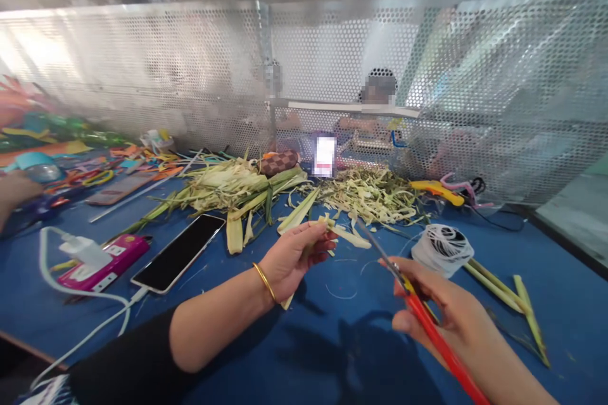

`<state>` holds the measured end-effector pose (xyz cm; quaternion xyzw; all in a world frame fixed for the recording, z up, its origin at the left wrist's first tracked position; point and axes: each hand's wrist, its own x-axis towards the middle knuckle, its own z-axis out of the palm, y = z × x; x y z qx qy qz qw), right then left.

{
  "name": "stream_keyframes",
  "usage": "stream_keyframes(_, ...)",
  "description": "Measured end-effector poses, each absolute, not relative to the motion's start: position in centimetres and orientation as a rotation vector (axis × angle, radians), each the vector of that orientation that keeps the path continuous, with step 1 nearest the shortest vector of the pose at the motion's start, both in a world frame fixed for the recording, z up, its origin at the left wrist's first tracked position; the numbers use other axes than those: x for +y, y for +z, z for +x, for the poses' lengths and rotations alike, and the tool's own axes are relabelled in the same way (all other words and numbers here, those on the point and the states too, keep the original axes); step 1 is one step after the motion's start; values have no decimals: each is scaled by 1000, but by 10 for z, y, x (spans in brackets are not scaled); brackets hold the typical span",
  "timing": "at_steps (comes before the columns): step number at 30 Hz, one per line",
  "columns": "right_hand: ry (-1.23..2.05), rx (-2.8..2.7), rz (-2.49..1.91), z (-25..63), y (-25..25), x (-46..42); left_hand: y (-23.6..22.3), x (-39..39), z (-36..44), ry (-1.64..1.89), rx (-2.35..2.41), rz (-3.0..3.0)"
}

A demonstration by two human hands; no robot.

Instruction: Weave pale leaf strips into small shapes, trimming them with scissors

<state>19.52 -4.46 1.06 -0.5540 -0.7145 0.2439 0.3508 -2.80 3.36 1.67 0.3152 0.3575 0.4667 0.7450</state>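
Plant strip [352, 237] pale yellow-green, thin, narrow; scissors [424, 319] red-handled, grey-bladed

Passage lay open low over the near middle of the blue surface [342, 310], bounded rightward by the red-handled tool [439, 338]. Farther off, the leafy heap [223, 186], shredded heap [373, 199] and perforated panel [190, 63] blocked reach; phone [178, 254], power strip [129, 254] and white cable [78, 351] crowded the left.

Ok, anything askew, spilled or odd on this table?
Mostly just untidiness: shredded plant strips lie loosely heaped before the mesh screen, and a thin stray strand curls on the blue tabletop. Nothing looks clearly broken.
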Motion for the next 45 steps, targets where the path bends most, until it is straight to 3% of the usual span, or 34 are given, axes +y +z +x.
stream_keyframes(7, 470, -2106, -1598, 186, 9, -39, 22, 35, -29, 1187, 723, 620)
stream_keyframes(15, 282, -2007, -1675, 182, 7, -37, 19, 31, -26, 1205, 731, 620)
stream_keyframes(25, 392, -1868, -1641, 183, 3, -39, 13, 30, -23, 1141, 701, 661)
stream_keyframes(45, 309, -1930, -1600, 184, -4, -41, 14, 30, -22, 1100, 723, 597)
